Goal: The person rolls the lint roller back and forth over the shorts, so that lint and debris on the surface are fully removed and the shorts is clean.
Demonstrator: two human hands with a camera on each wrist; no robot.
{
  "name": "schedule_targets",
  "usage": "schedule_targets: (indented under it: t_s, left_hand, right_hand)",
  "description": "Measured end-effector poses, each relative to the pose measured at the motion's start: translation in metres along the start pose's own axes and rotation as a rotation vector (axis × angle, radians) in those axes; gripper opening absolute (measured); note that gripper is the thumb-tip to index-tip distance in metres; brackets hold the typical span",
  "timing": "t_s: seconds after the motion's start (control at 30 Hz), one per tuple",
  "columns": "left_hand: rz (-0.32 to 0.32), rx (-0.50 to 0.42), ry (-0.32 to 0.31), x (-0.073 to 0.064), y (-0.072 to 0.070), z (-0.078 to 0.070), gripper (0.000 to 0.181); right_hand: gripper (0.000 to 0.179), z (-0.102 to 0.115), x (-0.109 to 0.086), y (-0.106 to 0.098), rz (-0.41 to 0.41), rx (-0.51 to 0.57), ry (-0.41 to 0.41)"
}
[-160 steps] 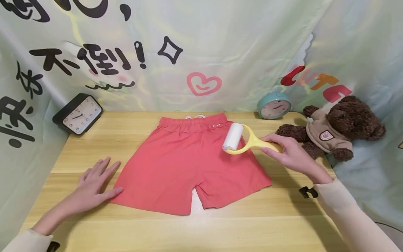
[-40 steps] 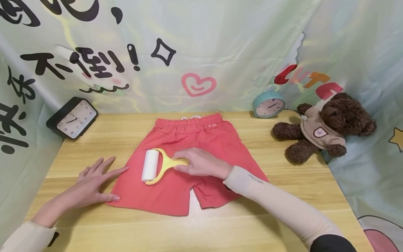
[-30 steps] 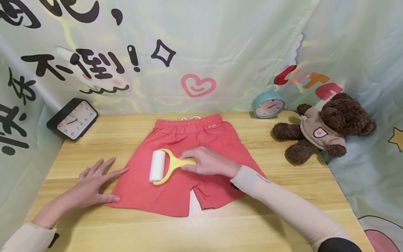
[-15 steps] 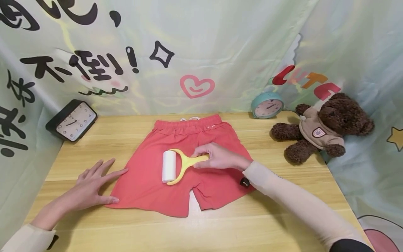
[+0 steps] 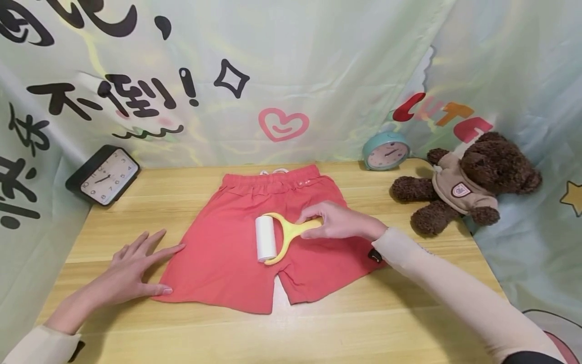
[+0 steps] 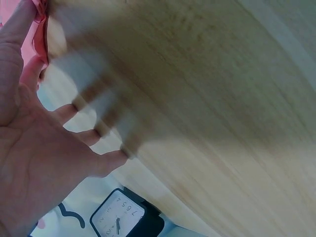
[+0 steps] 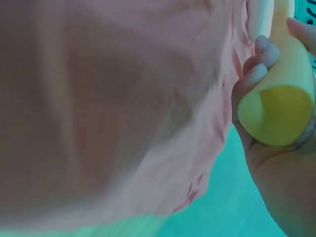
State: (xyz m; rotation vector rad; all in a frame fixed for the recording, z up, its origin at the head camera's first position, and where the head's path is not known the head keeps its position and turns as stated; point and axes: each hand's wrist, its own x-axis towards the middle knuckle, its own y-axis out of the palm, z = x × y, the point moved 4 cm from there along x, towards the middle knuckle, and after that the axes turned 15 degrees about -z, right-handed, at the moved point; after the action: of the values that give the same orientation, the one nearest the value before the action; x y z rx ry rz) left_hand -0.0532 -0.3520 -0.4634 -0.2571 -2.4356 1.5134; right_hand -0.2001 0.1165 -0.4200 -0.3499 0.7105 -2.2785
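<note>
Red shorts (image 5: 227, 242) lie spread flat on the wooden table, waistband away from me. My right hand (image 5: 334, 221) grips the yellow handle of a lint roller (image 5: 265, 238), whose white roll sits on the middle of the shorts, just above the crotch. In the right wrist view the fingers wrap round the handle (image 7: 276, 111), its butt end facing the camera. My left hand (image 5: 132, 270) is spread at the left leg of the shorts, with thumb and index finger on the fabric edge. The left wrist view shows its other fingertips (image 6: 116, 159) on the wood.
A black square clock (image 5: 103, 175) stands at the back left of the table (image 5: 182, 336). At the back right are a round teal clock (image 5: 386, 151) and a brown teddy bear (image 5: 473, 184). A printed cloth backdrop (image 5: 354, 65) hangs behind and at both sides.
The lint roller in my right hand was at the upper right of the shorts, then on the left leg; since then it has slid right to the middle. My left hand stays at the left hem.
</note>
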Motion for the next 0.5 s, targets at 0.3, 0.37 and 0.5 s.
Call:
schedule_targets:
  t_s: [0.3, 0.37, 0.5]
  left_hand:
    - [-0.010, 0.013, 0.016, 0.000, 0.001, 0.001, 0.093]
    - [-0.015, 0.016, 0.020, 0.000, 0.002, 0.001, 0.094]
    - [-0.005, 0.020, 0.011, 0.000, 0.001, 0.001, 0.093]
  right_hand:
    - [0.021, -0.009, -0.019, -0.030, 0.028, -0.071, 0.000]
    - [0.021, -0.010, -0.022, -0.036, 0.032, -0.088, 0.006]
    - [0.020, -0.015, -0.029, -0.047, 0.031, -0.094, 0.024]
